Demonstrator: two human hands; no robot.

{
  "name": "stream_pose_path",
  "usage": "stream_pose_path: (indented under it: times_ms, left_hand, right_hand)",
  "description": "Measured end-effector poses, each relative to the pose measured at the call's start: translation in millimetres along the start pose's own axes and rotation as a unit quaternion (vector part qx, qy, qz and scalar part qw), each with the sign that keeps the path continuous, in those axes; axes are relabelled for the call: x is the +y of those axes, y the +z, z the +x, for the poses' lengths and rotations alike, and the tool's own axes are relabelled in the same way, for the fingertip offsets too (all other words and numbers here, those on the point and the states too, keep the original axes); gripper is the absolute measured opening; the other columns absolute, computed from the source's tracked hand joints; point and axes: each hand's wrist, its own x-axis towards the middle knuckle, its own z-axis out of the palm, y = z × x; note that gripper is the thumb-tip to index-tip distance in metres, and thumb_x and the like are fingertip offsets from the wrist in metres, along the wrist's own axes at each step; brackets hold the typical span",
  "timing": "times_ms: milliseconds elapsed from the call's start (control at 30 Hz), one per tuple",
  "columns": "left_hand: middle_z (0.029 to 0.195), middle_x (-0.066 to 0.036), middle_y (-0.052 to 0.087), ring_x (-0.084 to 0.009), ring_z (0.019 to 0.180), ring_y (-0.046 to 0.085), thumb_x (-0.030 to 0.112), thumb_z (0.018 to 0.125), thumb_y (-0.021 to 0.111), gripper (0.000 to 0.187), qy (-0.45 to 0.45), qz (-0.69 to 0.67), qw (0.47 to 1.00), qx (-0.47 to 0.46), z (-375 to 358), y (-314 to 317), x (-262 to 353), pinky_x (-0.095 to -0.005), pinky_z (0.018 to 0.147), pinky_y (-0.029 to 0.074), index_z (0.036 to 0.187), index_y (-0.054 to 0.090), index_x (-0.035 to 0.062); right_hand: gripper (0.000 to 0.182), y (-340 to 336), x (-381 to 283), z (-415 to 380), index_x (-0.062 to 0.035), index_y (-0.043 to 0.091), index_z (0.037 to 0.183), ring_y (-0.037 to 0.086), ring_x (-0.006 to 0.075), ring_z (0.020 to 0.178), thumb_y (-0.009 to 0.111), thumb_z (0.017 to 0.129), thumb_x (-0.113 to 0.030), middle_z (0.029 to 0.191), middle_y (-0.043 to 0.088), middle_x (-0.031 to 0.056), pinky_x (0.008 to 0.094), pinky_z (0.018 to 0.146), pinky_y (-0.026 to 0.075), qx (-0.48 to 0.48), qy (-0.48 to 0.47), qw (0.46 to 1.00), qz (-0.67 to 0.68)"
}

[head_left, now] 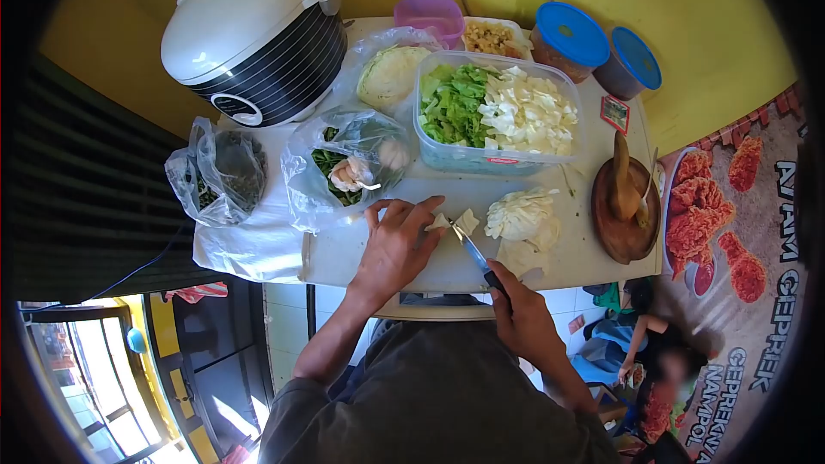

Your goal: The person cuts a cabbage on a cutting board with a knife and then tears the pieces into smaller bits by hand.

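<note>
My right hand (526, 320) is closed round the dark handle of a knife (468, 246), whose blade points up and left at the cabbage. Between the finger and thumb of my left hand (397, 239) is a small pale cabbage piece (439, 222), close to the knife tip. Another cut piece of cabbage (467, 222) lies just right of the blade. Further right, a larger chunk of cabbage (521, 215) rests on the white table (344, 259). Behind it stands a clear plastic box (490, 157) with chopped green leaves (453, 101) and chopped white cabbage (528, 112).
Plastic bags (296, 174) (216, 174) with greens and garlic (349, 174) sit left. Behind are a rice cooker (258, 26), bagged cabbage (391, 76), a purple container (430, 19) and blue-lidded tubs (574, 34). A mortar with pestle (626, 228) stands right. Another person (657, 348) is below right.
</note>
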Motion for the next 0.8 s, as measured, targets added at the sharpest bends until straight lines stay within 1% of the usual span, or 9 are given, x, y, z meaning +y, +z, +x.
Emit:
stream_pose_path:
  times_ms: [67,167,267,367,467,567,667,767,800]
  left_hand:
    - [0.094,-0.002,0.070,-0.0213,0.100,0.064,0.016,0.086,0.080,0.051,-0.002,-0.007,1.000,-0.014,1,-3,-1,-0.0456,0.106,0.036,0.133,0.064,0.0131]
    - [0.094,-0.002,0.071,-0.0207,0.099,0.064,0.015,0.085,0.080,0.048,-0.019,-0.038,0.999,-0.026,0,-14,-1,-0.0459,0.106,0.036,0.131,0.065,0.0125]
    - [0.095,-0.005,0.072,-0.0213,0.100,0.064,0.017,0.088,0.076,0.042,0.009,-0.045,0.998,-0.036,-1,-14,-5,-0.0470,0.108,0.032,0.128,0.065,0.0118]
    - [0.094,-0.002,0.070,-0.0199,0.100,0.064,0.015,0.087,0.079,0.043,0.047,-0.015,0.998,-0.024,2,-11,-3,-0.0459,0.108,0.033,0.128,0.067,0.0119]
    - [0.094,-0.002,0.071,-0.0196,0.100,0.064,0.015,0.088,0.078,0.040,0.047,-0.009,0.999,-0.019,8,-6,-5,-0.0457,0.109,0.031,0.127,0.068,0.0120]
    - [0.097,-0.003,0.072,-0.0192,0.100,0.064,0.015,0.090,0.076,0.039,0.048,-0.028,0.998,-0.033,10,-8,-4,-0.0457,0.109,0.031,0.127,0.068,0.0120]
    - [0.102,-0.005,0.072,-0.0215,0.105,0.063,0.018,0.094,0.072,0.036,0.041,-0.051,0.996,-0.066,8,-13,-5,-0.0496,0.111,0.028,0.129,0.066,0.0109]
    - [0.099,-0.004,0.072,-0.0204,0.106,0.062,0.020,0.094,0.072,0.038,0.029,-0.064,0.993,-0.096,8,-18,-4,-0.0501,0.112,0.028,0.130,0.066,0.0102]
    - [0.098,-0.003,0.073,-0.0201,0.106,0.062,0.020,0.094,0.072,0.039,0.033,-0.058,0.993,-0.100,9,-18,-4,-0.0504,0.112,0.028,0.130,0.066,0.0101]
  right_hand:
    - [0.048,4,-2,0,-0.0044,0.051,0.144,0.069,0.0471,0.095,0.059,0.097,-0.002,0.104,0.069,0.0302,0.0448,0.081,0.056,0.014,0.002,1.000,-0.006]
    - [0.047,9,0,-1,-0.0036,0.053,0.143,0.071,0.0452,0.092,0.060,0.096,-0.001,0.106,0.070,0.0285,0.0429,0.081,0.057,0.042,-0.029,0.999,-0.013]
    - [0.046,7,-1,1,-0.0027,0.054,0.142,0.072,0.0416,0.089,0.061,0.096,-0.001,0.105,0.071,0.0267,0.0403,0.081,0.057,0.053,-0.035,0.998,-0.019]
    - [0.045,7,-2,1,-0.0011,0.054,0.141,0.072,0.0374,0.085,0.061,0.097,-0.003,0.102,0.071,0.0254,0.0385,0.079,0.056,0.078,0.016,0.997,-0.018]
    - [0.041,3,2,0,0.0006,0.054,0.141,0.072,0.0344,0.082,0.057,0.101,-0.006,0.098,0.071,0.0251,0.0389,0.077,0.055,0.059,0.025,0.997,-0.046]
    - [0.039,7,7,0,0.0012,0.054,0.141,0.072,0.0309,0.079,0.053,0.104,-0.008,0.091,0.070,0.0233,0.0392,0.075,0.054,0.047,0.033,0.998,-0.021]
    - [0.038,-2,-5,5,0.0004,0.053,0.142,0.069,0.0289,0.076,0.049,0.105,-0.009,0.085,0.068,0.0202,0.0389,0.074,0.054,-0.015,0.059,0.998,0.034]
    - [0.040,-2,1,9,-0.0001,0.050,0.145,0.066,0.0259,0.073,0.049,0.107,-0.011,0.081,0.066,0.0157,0.0367,0.069,0.053,-0.003,0.023,0.998,0.063]
    - [0.040,-3,2,10,-0.0003,0.049,0.145,0.066,0.0243,0.072,0.049,0.107,-0.013,0.081,0.067,0.0148,0.0357,0.067,0.052,-0.008,0.029,0.997,0.067]
